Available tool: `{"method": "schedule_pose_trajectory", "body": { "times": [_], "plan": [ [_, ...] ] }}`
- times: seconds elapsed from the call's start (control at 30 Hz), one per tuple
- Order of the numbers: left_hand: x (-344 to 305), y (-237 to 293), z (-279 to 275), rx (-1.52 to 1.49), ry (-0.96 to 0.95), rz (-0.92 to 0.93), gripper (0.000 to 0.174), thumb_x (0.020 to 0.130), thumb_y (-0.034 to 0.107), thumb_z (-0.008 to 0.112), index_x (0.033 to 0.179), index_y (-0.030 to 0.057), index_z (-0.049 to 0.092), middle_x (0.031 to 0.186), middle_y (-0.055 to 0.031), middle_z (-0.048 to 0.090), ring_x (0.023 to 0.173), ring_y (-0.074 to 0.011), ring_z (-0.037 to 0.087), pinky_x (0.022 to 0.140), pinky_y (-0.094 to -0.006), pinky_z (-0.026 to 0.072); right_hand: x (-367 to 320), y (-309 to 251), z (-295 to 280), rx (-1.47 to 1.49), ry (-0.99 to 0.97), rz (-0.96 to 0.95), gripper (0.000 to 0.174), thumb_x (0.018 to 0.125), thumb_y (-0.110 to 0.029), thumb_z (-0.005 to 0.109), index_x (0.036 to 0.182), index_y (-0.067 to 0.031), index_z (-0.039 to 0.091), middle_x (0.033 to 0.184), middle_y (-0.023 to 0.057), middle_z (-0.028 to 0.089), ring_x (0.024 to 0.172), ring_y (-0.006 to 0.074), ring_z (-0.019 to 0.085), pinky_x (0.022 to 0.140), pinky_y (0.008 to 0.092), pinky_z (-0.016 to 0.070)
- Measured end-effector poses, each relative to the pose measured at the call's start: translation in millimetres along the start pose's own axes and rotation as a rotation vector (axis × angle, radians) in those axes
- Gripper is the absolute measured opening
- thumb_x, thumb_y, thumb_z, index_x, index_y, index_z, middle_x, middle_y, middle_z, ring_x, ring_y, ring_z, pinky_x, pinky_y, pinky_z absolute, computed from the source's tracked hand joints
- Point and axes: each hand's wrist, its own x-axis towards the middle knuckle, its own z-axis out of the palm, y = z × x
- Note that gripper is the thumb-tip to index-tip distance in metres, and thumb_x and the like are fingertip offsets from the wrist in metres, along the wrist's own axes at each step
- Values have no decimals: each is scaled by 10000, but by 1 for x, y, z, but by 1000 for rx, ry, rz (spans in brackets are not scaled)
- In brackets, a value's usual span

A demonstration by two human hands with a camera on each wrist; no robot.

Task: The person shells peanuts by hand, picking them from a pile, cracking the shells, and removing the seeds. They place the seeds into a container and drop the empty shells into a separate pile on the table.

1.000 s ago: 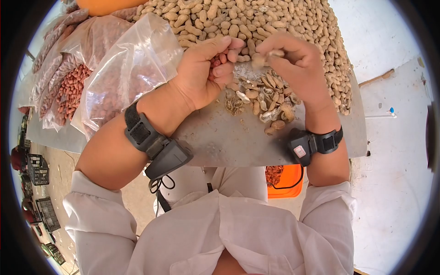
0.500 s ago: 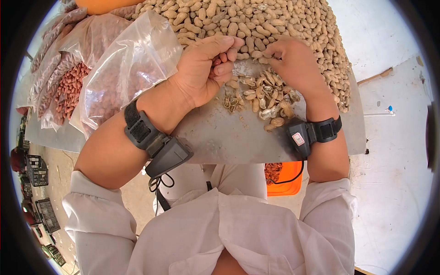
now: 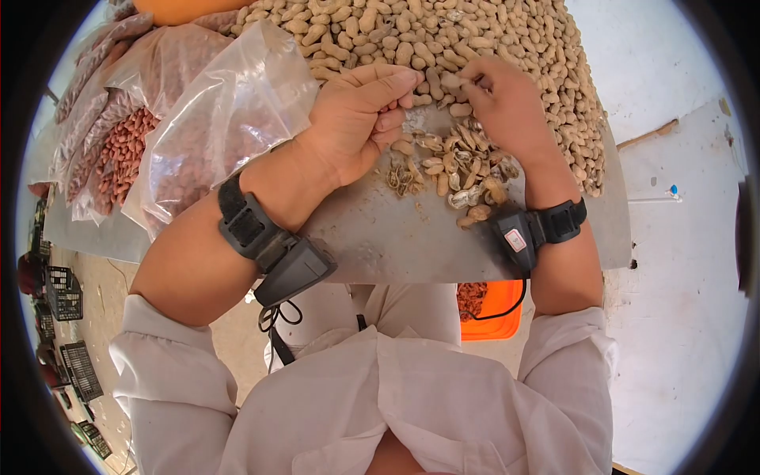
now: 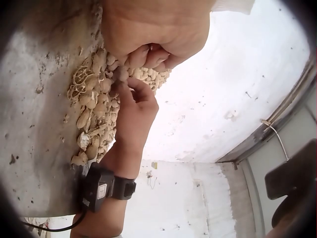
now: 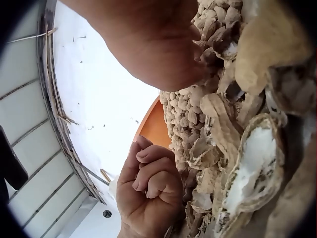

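My left hand [image 3: 352, 119] is curled beside the heap, thumb against the forefinger. A little red of shelled peanut kernels [image 3: 391, 105] shows between its fingers; the rest is hidden in the palm. Across a small gap, my right hand [image 3: 511, 107] pinches an unshelled peanut [image 3: 452, 81] between thumb and fingertips. The left wrist view also shows the right hand [image 4: 136, 116] with its fingertips together. Under the hands lies a small pile of broken shells [image 3: 463, 162], seen close up in the right wrist view as split shells [image 5: 252, 168] with white insides.
A big heap of unshelled peanuts [image 3: 427, 36] covers the back of the metal table [image 3: 380, 245]. Clear plastic bags [image 3: 229, 119] of red kernels [image 3: 123, 158] stand at the left. Below the table edge sits an orange container [image 3: 499, 313]; black crates [image 3: 79, 368] stand far left.
My right hand dipped to the edge of the peanut heap and has come back up slightly with a peanut. My left fingers and thumb have closed further over the kernels.
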Motion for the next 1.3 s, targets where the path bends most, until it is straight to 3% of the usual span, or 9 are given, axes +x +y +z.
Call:
{"method": "schedule_pose_trajectory", "body": {
  "times": [0.03,0.13,0.23,0.33,0.53,0.73,0.83,1.03,1.3],
  "plan": [
    [0,-1,0,32,8,17,146,883,140,559,950,14,587,736,14,516,504,-36,349,429,-167,278,0,-4,-1,225,11,106,88,793,-107,603,849,-47,635,774,58,605,705,164,589,641,279,477],
    [0,-4,2,138,37,78,173,878,129,570,1006,15,596,749,22,520,514,-35,355,435,-168,277,-1,-7,0,970,-85,185,131,832,-111,592,908,-13,635,740,43,620,638,98,566,606,214,454],
    [-3,-6,9,259,32,142,221,870,120,584,1064,14,594,750,27,520,526,-35,359,445,-170,269,-5,-16,2,1108,-245,195,178,839,-124,596,940,17,636,771,36,627,679,84,573,607,203,448],
    [-5,-4,10,339,14,186,231,864,122,595,1068,13,599,730,33,512,534,-32,357,452,-171,260,-6,-18,5,1101,-259,195,185,837,-129,599,941,18,642,768,40,629,668,92,579,599,209,458],
    [-2,-7,5,358,8,243,222,857,141,611,1039,12,613,688,51,498,524,-28,346,457,-173,255,-8,-27,6,756,-225,147,176,829,-126,600,904,27,644,732,53,625,607,98,572,571,237,469],
    [-1,-6,6,517,58,311,234,859,182,615,1003,-3,622,641,61,473,518,-23,338,454,-177,253,-13,-41,12,353,37,-98,147,793,-121,596,857,7,628,694,137,618,607,246,600,582,314,471],
    [-2,-5,6,561,68,332,236,862,189,608,989,-10,624,625,67,457,518,-20,335,453,-178,253,-13,-45,16,313,123,-159,133,775,-118,595,823,1,631,716,153,618,631,311,593,586,342,470],
    [-2,-6,7,535,80,335,210,865,153,587,986,-15,624,631,67,454,517,-19,333,454,-177,256,-14,-49,19,266,168,-167,125,764,-114,599,808,-3,637,722,146,623,649,310,602,578,339,469],
    [-1,-10,12,309,73,330,179,862,135,589,926,-26,631,627,58,497,512,-16,357,447,-179,277,-13,-42,23,487,128,-19,143,771,-124,593,815,-2,654,696,131,624,560,193,576,549,282,448]
  ]
}}
